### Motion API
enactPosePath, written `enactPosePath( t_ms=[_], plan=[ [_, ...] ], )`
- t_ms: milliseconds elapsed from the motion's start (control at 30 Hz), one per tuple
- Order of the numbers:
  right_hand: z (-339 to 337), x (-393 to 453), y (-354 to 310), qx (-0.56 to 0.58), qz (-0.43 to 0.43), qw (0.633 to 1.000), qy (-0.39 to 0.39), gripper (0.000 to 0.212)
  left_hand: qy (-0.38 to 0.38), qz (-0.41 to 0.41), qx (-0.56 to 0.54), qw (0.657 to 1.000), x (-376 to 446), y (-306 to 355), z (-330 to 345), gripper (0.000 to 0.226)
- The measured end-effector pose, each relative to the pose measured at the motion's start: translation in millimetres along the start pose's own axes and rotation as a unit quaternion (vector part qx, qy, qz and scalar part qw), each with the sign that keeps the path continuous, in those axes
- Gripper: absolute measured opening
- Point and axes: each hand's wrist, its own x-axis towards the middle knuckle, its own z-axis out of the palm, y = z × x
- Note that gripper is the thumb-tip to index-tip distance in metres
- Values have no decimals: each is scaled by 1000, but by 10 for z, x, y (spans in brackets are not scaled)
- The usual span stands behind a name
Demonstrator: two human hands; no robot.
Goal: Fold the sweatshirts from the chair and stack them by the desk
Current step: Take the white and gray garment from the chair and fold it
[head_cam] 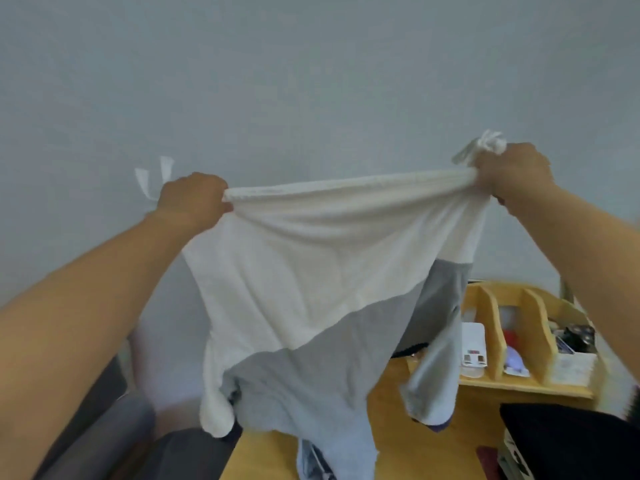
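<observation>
Left hand (194,199) and right hand (512,174), raised apart, grip the sweatshirt (304,289) hem.

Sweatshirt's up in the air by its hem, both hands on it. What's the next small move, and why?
Probably lower it flat onto the desk. The left hand and right hand hold the sweatshirt stretched in the air, sleeves dangling, so no fold can start yet.

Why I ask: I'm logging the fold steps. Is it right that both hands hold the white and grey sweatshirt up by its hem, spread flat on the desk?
Not on the desk. The head view shows the left hand and right hand holding the sweatshirt by its hem in the air, hanging above the desk.
</observation>
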Motion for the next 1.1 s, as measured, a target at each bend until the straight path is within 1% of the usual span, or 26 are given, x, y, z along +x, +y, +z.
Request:
enactPosePath(
  t_ms=[33, 67, 100, 133, 200, 267, 300, 333, 367, 400, 433, 467, 500, 533, 567, 600, 633, 700, 767, 800, 833, 933, 1000, 1100],
  plan=[
    [13, -18, 108, -71, -14, 997, 21, 35, -28, -19, 13, 999, -69, -39, 74, 34],
    [41, -60, 216, -87, -14, 996, 26, 40, -57, -34, 22, 998, -151, -64, 155, 37],
    [91, -86, 314, -56, 0, 998, 22, 41, -73, -41, 28, 996, -233, -69, 236, 39],
    [138, -118, 373, -2, 16, 1000, 22, 39, -71, -47, 27, 996, -290, -63, 298, 39],
    [203, -127, 378, 114, 39, 992, 41, 32, -12, -83, -17, 996, -335, -22, 295, 35],
    [159, -90, 221, 243, 34, 967, 72, 19, 77, -145, -98, 982, -260, 8, 161, 31],
    [118, -23, 70, 309, 27, 947, 85, 14, 103, -181, -135, 969, -160, 17, 35, 31],
    [53, 9, -44, 362, 22, 927, 91, 13, 100, -216, -173, 956, -93, 27, -88, 35],
    [4, 44, -150, 403, 16, 910, 91, 12, 81, -249, -217, 940, -18, 40, -201, 41],
    [-18, 78, -253, 429, 10, 899, 85, 10, 50, -272, -281, 919, 66, 64, -312, 46],
    [3, 128, -317, 435, 5, 897, 76, 7, 10, -281, -369, 886, 178, 82, -366, 46],
    [57, 167, -350, 427, 5, 901, 69, 4, -21, -285, -471, 834, 285, 103, -369, 42],
    [139, 206, -352, 416, 13, 907, 59, 4, -50, -288, -562, 774, 368, 126, -346, 38],
    [241, 260, -313, 405, 33, 913, 43, 3, -82, -291, -619, 725, 408, 155, -303, 36],
    [351, 317, -231, 394, 62, 917, 23, 6, -122, -289, -647, 695, 422, 187, -233, 36],
    [454, 374, -127, 380, 94, 920, 1, 9, -161, -289, -649, 685, 397, 233, -151, 34],
    [541, 426, -12, 371, 124, 920, -19, 11, -188, -290, -644, 683, 379, 270, -26, 30],
    [690, 531, 218, 361, 171, 916, -41, 22, -207, -291, -643, 678, 378, 350, 235, 25],
    [764, 599, 351, 354, 183, 916, -42, 28, -205, -284, -643, 681, 443, 425, 417, 23],
    [763, 620, 367, 357, 182, 915, -39, 26, -192, -278, -644, 687, 503, 444, 464, 19],
    [737, 636, 348, 367, 176, 913, -36, 24, -162, -269, -652, 690, 586, 455, 486, 14],
    [539, 658, 180, 404, 149, 903, -14, 22, -30, -226, -680, 696, 854, 473, 375, 8],
    [354, 602, 82, 424, 126, 897, 5, 25, 21, -190, -698, 691, 920, 496, 251, 8],
    [141, 328, 86, 435, 103, 894, 18, 21, 59, -153, -726, 667, 816, 492, 196, 14]
  ],
)
